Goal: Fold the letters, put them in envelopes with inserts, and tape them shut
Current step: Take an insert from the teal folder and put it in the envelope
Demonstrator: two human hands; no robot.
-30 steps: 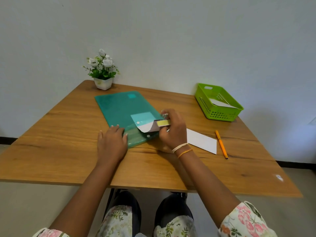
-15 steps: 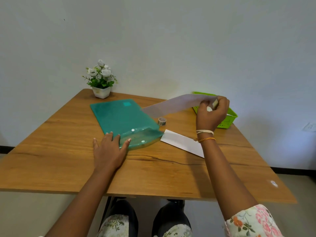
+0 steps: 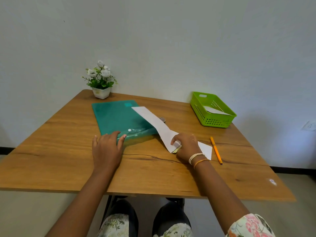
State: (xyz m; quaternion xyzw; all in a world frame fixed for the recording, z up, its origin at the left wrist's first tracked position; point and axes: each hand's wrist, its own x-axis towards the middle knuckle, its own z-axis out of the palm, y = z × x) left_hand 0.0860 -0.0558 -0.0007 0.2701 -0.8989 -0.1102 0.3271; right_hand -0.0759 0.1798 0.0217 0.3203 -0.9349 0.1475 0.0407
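My right hand [image 3: 187, 146] pinches the near end of a white sheet of paper [image 3: 153, 123] together with a small yellowish insert [image 3: 177, 150], low over the table. The sheet slants away across the corner of a teal plastic folder [image 3: 118, 117]. My left hand [image 3: 106, 147] lies flat with spread fingers on the folder's near edge. A white envelope [image 3: 206, 149] lies on the table under my right hand, mostly hidden. A small tape roll [image 3: 162, 119] peeks out behind the sheet.
A green plastic basket [image 3: 213, 111] with white paper inside stands at the back right. An orange pen [image 3: 215, 149] lies right of the envelope. A small white pot of flowers [image 3: 100, 82] stands at the back left. The wooden table [image 3: 59, 151] ends just before my knees.
My right hand pulled the sheet out of the folder, swung it up towards the basket, then brought it down over the envelope. My left hand stayed on the folder.
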